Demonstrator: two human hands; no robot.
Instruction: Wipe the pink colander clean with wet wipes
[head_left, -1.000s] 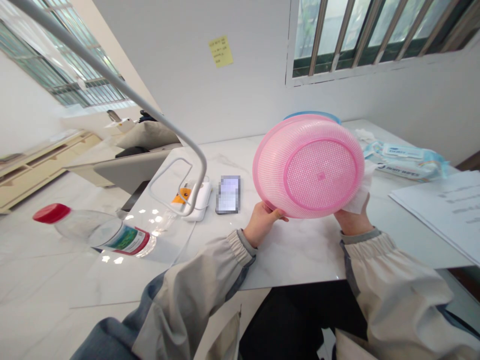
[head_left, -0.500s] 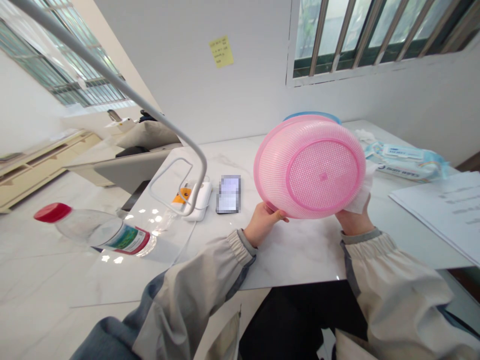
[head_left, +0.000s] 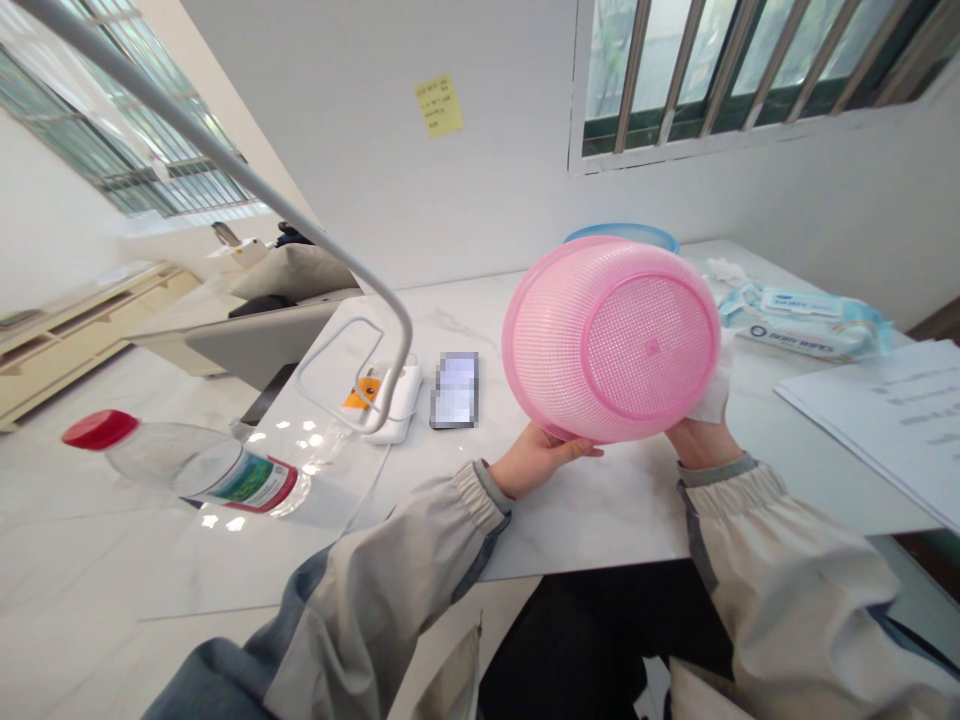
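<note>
A pink plastic mesh basket (head_left: 551, 340) is held tilted above the table, its round base facing me. My left hand (head_left: 536, 460) grips the lower left of its rim, with the thumb along the outside. At the basket's lower right, my right hand (head_left: 703, 442) has a white wipe (head_left: 714, 396) pressed against the basket's side. Most of the right fingers are hidden behind the wipe and the basket. Behind the basket, the edge of a blue basin or bowl (head_left: 622, 236) shows.
A wet-wipes pack (head_left: 810, 322) and a stack of paper (head_left: 885, 420) are on the right of the white table (head_left: 585, 530). Left of the basket are a phone (head_left: 455, 390), a white power strip (head_left: 397, 405), a lamp arm (head_left: 300, 225) and a red-capped water bottle (head_left: 195, 460).
The basket has turned slightly and shifted a little left and down. My right hand and the wipe have moved slightly left; my left thumb lies more stretched along the rim.
</note>
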